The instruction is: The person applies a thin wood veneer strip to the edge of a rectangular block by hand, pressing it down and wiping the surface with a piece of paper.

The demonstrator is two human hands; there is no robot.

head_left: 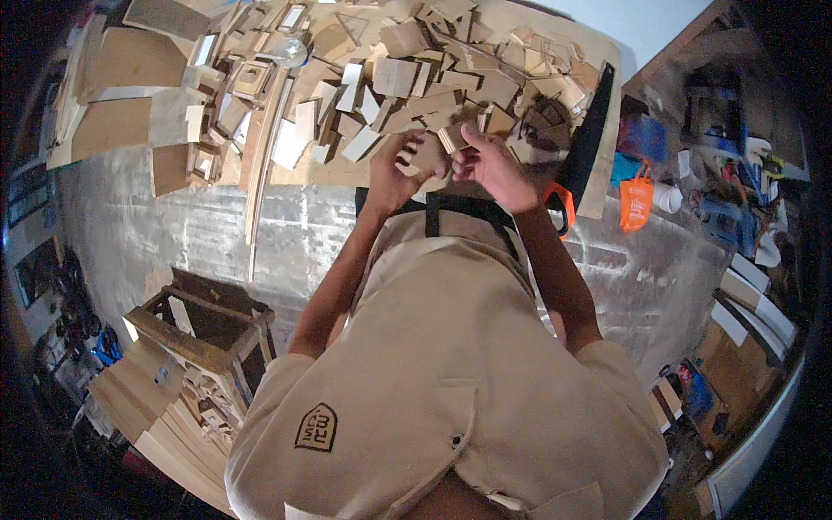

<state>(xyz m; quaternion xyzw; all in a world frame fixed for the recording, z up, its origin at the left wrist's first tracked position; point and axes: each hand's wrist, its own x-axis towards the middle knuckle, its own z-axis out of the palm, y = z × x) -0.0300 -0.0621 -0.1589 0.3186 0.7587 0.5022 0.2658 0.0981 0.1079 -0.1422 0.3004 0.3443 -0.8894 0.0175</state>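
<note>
My right hand (pixel 494 169) grips a small plywood block (pixel 455 137) with layered edges, held at the near side of the worktable. My left hand (pixel 403 169) is just left of it, its fingers curled but apart, with nothing visibly held in them. Beyond both hands, many small offcuts of plywood and board (pixel 394 78), some white-faced, lie heaped on the table (pixel 589 199). A hand saw with a black blade (pixel 588 126) and orange handle (pixel 562 217) lies to the right of my right hand.
Long thin strips (pixel 257 208) overhang the table's near left edge, beside larger board pieces (pixel 121 126). A wooden stand (pixel 199 329) with planks is at lower left over the grey floor (pixel 217 225). An orange bag (pixel 635 199), white bucket (pixel 666 195) and clutter are at right.
</note>
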